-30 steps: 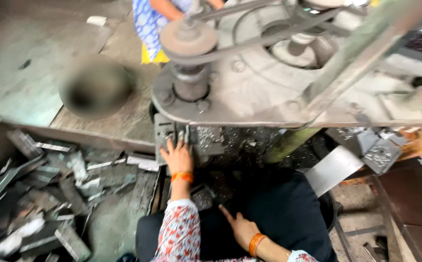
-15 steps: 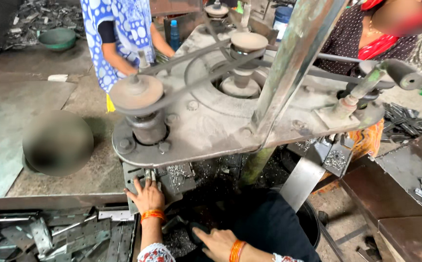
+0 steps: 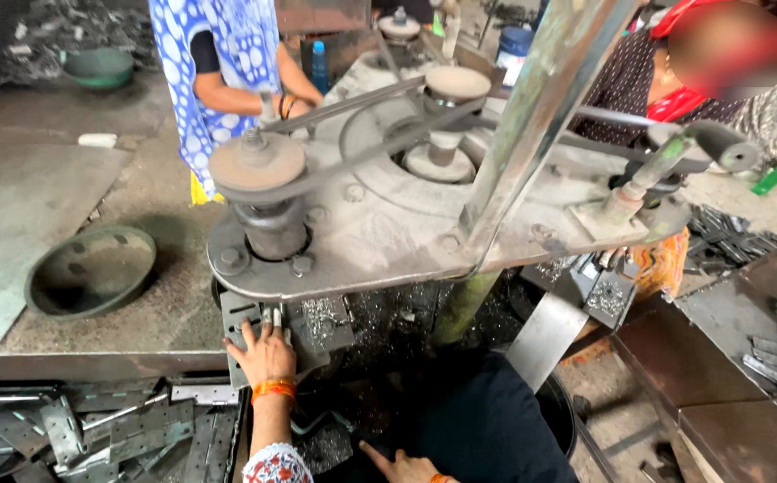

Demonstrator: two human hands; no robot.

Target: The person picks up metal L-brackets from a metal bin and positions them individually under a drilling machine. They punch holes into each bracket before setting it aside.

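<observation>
Far to the left a shallow dark green metal bowl point(image 3: 91, 271) sits on the grey concrete floor point(image 3: 22, 197). Below it, along the near edge, an open tray of flat grey metal strips and brackets point(image 3: 93, 429) lies in a heap.

Just right of that heap the person's left hand point(image 3: 265, 354) is stretched forward, an orange bangle point(image 3: 272, 389) at the wrist and a red-and-white patterned sleeve point(image 3: 274, 465) behind it. The fingers are spread flat, not curled round anything, and press on a small grey metal block point(image 3: 247, 324) fixed under the front lip of the machine. A bright perforated metal piece point(image 3: 321, 322) sits just beside the hand on the same fixture.

Above the hand hangs the big round grey steel machine plate point(image 3: 380, 224), with a rusty pulley wheel point(image 3: 256, 163) on its left side and a belt point(image 3: 362, 156) running off it across the plate. Behind the pulley stands another worker in a blue-and-white dotted garment point(image 3: 228, 63).

At the bottom edge the person's right hand point(image 3: 404, 465) rests low on dark cloth point(image 3: 487, 429), the index finger pointing left; the rest of it is cut off, so I cannot tell whether it holds anything.

A slanted grey steel beam point(image 3: 540, 116) crosses the plate, and right of it sits a third worker in red and dark clothing point(image 3: 639, 85).
</observation>
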